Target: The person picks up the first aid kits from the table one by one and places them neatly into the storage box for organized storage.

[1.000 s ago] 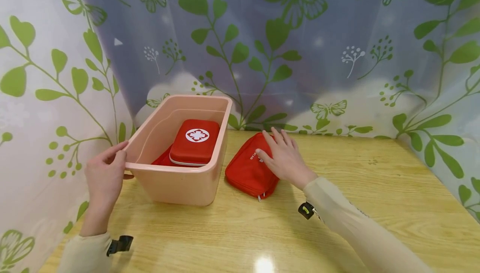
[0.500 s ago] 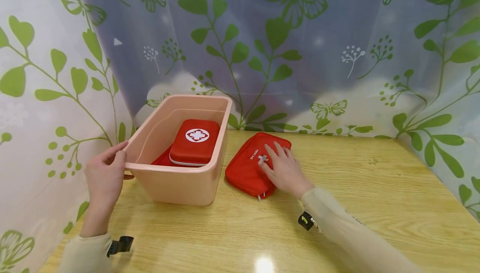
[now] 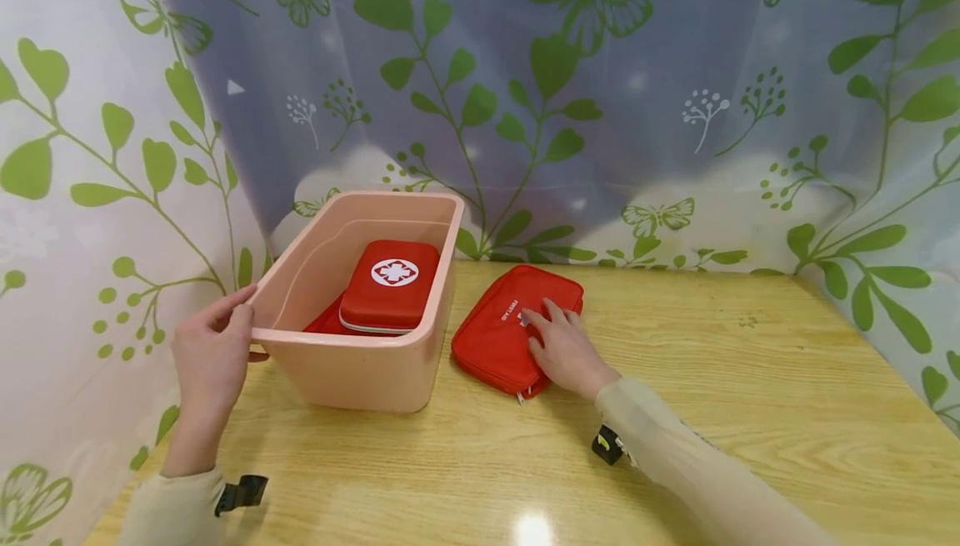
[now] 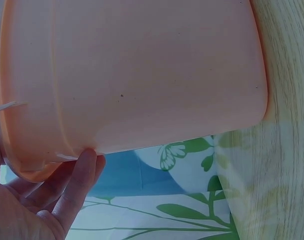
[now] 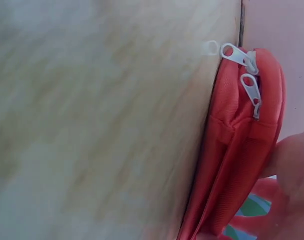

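My left hand (image 3: 213, 354) grips the near left corner of a pink plastic bin (image 3: 352, 371), fingers under its rim. In the left wrist view, the left fingers (image 4: 79, 185) press against the bin's outside below the rim. A red hard first aid case (image 3: 386, 300) with a white emblem lies tilted inside the bin, on another red item (image 3: 326, 318) mostly hidden beneath it. Right of the bin, a red zippered first aid pouch (image 3: 487, 333) lies flat on the table. My right hand (image 3: 566, 352) rests on its right part with fingers slightly bent, partly covering the white cross.
The wooden table (image 3: 712, 363) extends to the right and toward the front. A patterned curtain (image 3: 480, 112) with leaves and butterflies borders the back and sides. The pouch's zipper pulls (image 5: 241, 60) hang at its near end, and the bin's wall stands close to its left.
My right hand has come down and nearer over the pouch, uncovering its far end and lettering, and its fingers have bent more. My left hand, the bin and the pouch have stayed put.
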`<control>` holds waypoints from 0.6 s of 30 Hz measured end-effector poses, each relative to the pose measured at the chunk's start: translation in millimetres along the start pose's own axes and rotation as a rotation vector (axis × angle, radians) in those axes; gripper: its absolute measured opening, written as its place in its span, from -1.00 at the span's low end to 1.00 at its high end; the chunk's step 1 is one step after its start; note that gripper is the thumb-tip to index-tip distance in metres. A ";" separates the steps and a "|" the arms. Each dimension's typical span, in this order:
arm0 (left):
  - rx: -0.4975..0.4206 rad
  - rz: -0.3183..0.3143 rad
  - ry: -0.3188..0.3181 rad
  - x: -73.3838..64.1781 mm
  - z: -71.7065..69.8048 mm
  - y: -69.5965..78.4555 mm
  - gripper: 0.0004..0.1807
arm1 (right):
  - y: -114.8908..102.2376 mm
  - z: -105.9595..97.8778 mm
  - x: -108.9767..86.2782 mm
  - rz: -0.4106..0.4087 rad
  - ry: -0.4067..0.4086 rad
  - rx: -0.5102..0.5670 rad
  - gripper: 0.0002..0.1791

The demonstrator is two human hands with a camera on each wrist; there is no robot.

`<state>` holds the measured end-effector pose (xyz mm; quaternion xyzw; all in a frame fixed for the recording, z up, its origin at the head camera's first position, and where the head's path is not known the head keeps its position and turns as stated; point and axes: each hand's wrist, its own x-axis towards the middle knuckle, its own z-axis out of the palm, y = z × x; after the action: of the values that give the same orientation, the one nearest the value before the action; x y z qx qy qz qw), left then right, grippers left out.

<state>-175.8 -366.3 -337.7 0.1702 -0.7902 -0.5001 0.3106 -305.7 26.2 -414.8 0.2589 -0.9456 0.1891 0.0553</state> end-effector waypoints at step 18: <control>0.003 0.008 0.001 -1.8 0.7 0.3 -0.57 | 17.5 -5.9 -1.1 -0.049 -0.074 0.070 -0.33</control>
<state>-174.9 -364.7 -338.2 0.1678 -0.7915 -0.4974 0.3129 -313.6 42.9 -415.3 0.2905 -0.9331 0.2111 0.0156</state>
